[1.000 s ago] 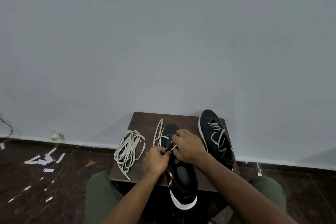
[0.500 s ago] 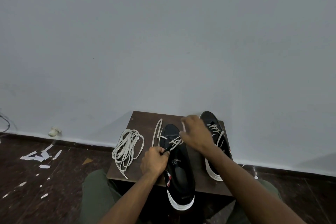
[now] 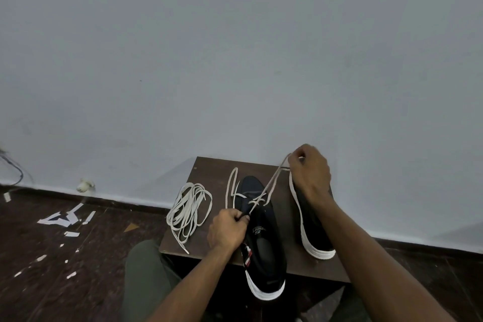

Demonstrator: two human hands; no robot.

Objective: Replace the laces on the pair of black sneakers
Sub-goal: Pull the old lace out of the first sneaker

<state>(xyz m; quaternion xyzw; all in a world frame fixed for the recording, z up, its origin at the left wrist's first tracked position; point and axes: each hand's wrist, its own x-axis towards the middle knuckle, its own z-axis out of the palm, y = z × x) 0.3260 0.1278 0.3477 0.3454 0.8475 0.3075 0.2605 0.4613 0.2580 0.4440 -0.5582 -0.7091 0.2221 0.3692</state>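
Here the near sneaker (image 3: 264, 238) lies on the small dark table (image 3: 209, 172) with its toe toward the wall and its white-soled heel hanging over the near edge, so its long axis runs straight away from the person. A pale lace (image 3: 271, 185) rises out of its upper eyelets in a taut slanting line, up and to the right, to the right hand (image 3: 309, 167), whose fingers are curled and pinching the lace's end above the second sneaker (image 3: 311, 227). The left hand (image 3: 228, 230) sits at the shoe's left flank near the tongue, its fingertips pressed together on the eyelet edge, or on the lace there; which of the two I cannot tell. A slack stretch of the same lace loops onto the table just left of the toe. The second sneaker stands just right of the first, partly hidden by the right forearm.

The pull therefore runs away from the eyelets toward the far right, across the shoe's axis, and the left hand is the nearer one to brace it. A bundle of loose laces (image 3: 189, 210) lies left of the shoes, and paper scraps (image 3: 65, 218) litter the floor.
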